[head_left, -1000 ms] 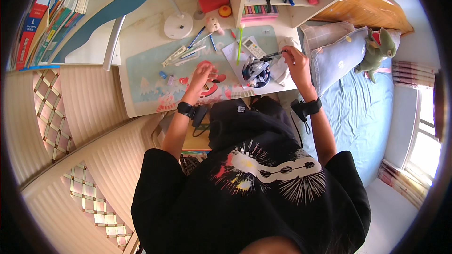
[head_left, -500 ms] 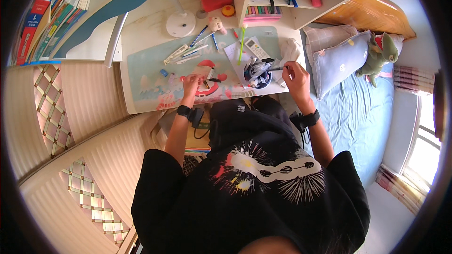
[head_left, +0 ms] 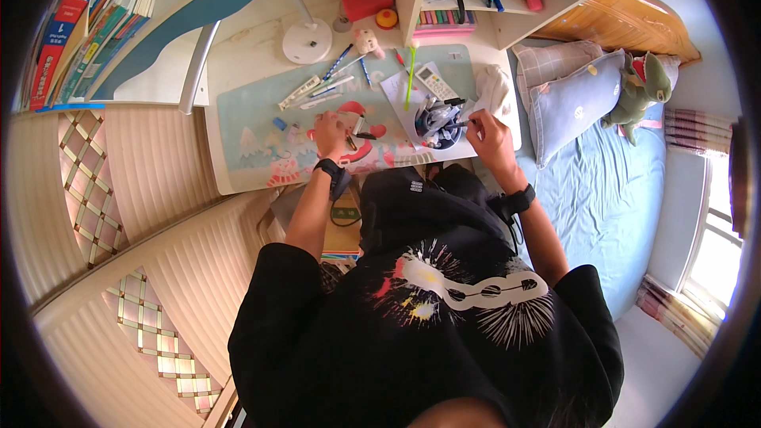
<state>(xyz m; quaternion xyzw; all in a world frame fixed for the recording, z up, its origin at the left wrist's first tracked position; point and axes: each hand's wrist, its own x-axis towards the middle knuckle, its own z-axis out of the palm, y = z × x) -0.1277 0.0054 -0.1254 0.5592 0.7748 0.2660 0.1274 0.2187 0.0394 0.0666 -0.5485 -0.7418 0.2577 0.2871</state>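
Note:
Over the mat, my left hand (head_left: 330,136) is palm down, its fingers slightly apart beside a few black-and-white pens (head_left: 358,130). I see nothing held in it. My right hand (head_left: 493,144) is at the right side of the pen holder (head_left: 445,141), thumb and fingers closed on a dark pen (head_left: 460,124). That pen's far end reaches over the holder, which is crowded with pens and other stationery. A blue eraser-like block (head_left: 280,123) lies left of my left hand. Farther back, several pens and markers (head_left: 317,93) are spread on the mat.
A white remote control (head_left: 434,81) and a green stick-like pen (head_left: 410,79) lie on paper behind the holder. A white lamp base (head_left: 307,41), a small plush toy (head_left: 367,41) and a red pouch (head_left: 367,2) stand at the back. Crumpled white cloth (head_left: 493,89) lies to the right.
My left hand has moved slightly right and forward, closer to the loose black-and-white pens. My right hand has shifted a little left and nearer the pen holder, still with the dark pen.

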